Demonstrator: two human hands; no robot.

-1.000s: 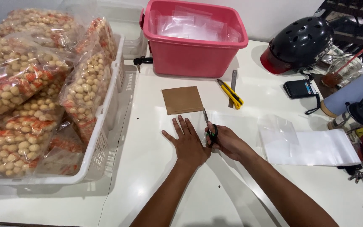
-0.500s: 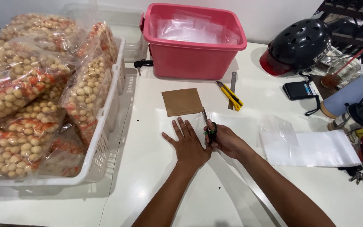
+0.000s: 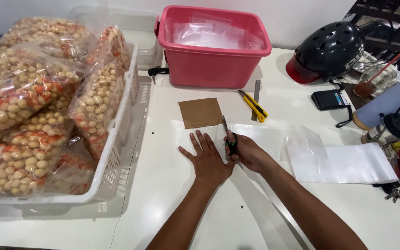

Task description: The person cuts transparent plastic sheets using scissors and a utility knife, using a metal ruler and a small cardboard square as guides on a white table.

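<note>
Pointing away from person, small knife [image 3: 228, 134] lies long axis near-vertical across clear plastic sheet [image 3: 255, 139], blade tip just below brown cardboard square [image 3: 201, 112]. Right hand [image 3: 245, 152] clenched round knife's dark handle; left hand [image 3: 207, 157] flat, fingers spread, pressing sheet on white table [image 3: 163, 185]. Beyond: yellow cutter [image 3: 253, 105], pink tub [image 3: 211, 46]. Left: white basket [image 3: 116, 139], clear snack bags [image 3: 24, 92] with red-orange patches.

A small home-style snack packing workspace: bagged snacks [image 3: 28, 115] piled in a basket [image 3: 116, 153], a tub of plastic bags [image 3: 214, 46].
</note>
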